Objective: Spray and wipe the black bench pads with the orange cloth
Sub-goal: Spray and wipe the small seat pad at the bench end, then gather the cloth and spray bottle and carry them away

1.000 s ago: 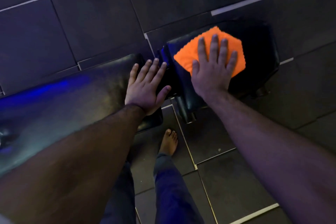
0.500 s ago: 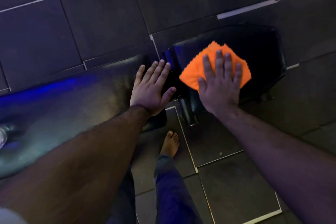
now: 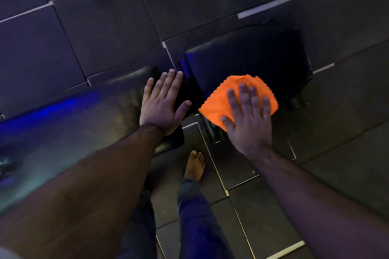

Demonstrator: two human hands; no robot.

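orange cloth (image 3: 219, 103) | corner toward far side | right hand (image 3: 248, 120) flat, fingers spread | small pad's (image 3: 252, 57) near edge

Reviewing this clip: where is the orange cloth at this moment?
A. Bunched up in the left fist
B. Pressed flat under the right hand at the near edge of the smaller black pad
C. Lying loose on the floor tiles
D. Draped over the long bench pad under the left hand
B: the right hand lies spread on the orange cloth, at the near edge of the smaller black pad.
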